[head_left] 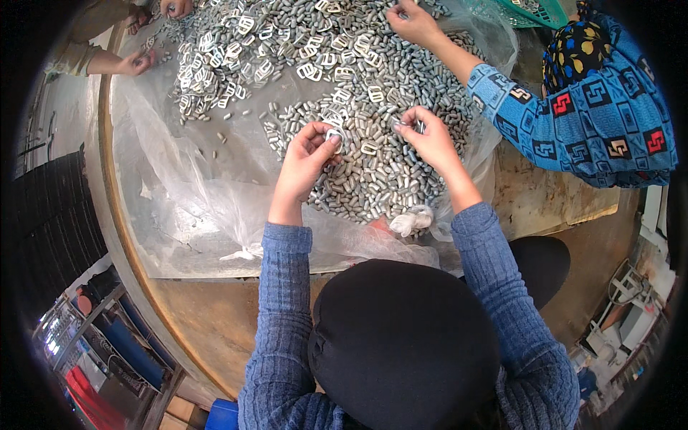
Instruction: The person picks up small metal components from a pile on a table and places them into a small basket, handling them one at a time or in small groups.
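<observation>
My left hand (307, 159) is closed in a pinch, with a light metal buckle (335, 137) between thumb and fingers, at the left side of a spread of small grey metal cylinders (373, 175). My right hand (430, 143) hovers over the same cylinders, its thumb and fingertips bent together. Whatever those fingertips hold, if anything, is too small to make out. One loose slotted buckle (369, 147) lies among the cylinders between my hands. Farther off, more buckles (309, 71) lie scattered on top of the heap.
Clear plastic sheeting (201, 197) covers the table, with a knotted bunch (411, 222) near its front edge. A co-worker's hand (416, 25) reaches in from the right. Another person's hand (135, 63) is at the far left. A green basket (555, 13) stands at the far right.
</observation>
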Demonstrator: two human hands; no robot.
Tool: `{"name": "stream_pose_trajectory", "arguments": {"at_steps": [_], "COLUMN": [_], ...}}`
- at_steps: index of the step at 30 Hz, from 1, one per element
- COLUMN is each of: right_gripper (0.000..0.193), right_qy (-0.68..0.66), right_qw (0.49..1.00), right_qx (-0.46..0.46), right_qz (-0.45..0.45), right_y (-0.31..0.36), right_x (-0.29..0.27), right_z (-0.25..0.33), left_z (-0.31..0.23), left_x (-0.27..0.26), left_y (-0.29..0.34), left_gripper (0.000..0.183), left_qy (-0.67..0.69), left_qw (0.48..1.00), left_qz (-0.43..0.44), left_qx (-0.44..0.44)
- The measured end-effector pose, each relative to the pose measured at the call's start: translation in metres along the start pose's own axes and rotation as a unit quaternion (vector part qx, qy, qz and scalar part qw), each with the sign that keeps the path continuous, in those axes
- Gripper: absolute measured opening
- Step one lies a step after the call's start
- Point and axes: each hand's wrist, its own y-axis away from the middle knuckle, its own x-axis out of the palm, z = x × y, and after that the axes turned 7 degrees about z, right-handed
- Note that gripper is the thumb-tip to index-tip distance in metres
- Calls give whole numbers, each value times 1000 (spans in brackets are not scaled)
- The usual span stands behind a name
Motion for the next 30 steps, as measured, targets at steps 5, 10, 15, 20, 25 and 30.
{"name": "stream_pose_trajectory", "arguments": {"at_steps": [5, 10, 15, 20, 25, 30], "right_gripper": [20, 22, 23, 26, 32, 34], "right_qy": [-538, -732, -676, -731, -716, -748], "right_qw": [818, 651, 707, 656, 656, 631], "right_qx": [179, 168, 205, 187, 237, 206], "right_qz": [95, 114, 33, -22, -8, -4], "right_y": [16, 26, 28, 28, 35, 41], "right_x": [-7, -3, 4, -1, 3, 47], "right_z": [35, 19, 39, 36, 47, 58], "left_z": [-4, 3, 9, 13, -3, -23], "left_x": [-5, -2, 37, 30, 39, 81], "left_y": [6, -8, -14, -22, -3, 19], "left_gripper": [15, 18, 21, 21, 21, 34], "left_qy": [-17, -119, -590, -512, -359, -508], "left_qw": [999, 992, 804, 851, 914, 801], "left_qz": [7, 29, -55, -56, -50, 8], "left_qx": [-40, 41, 49, 105, 182, 316]}}
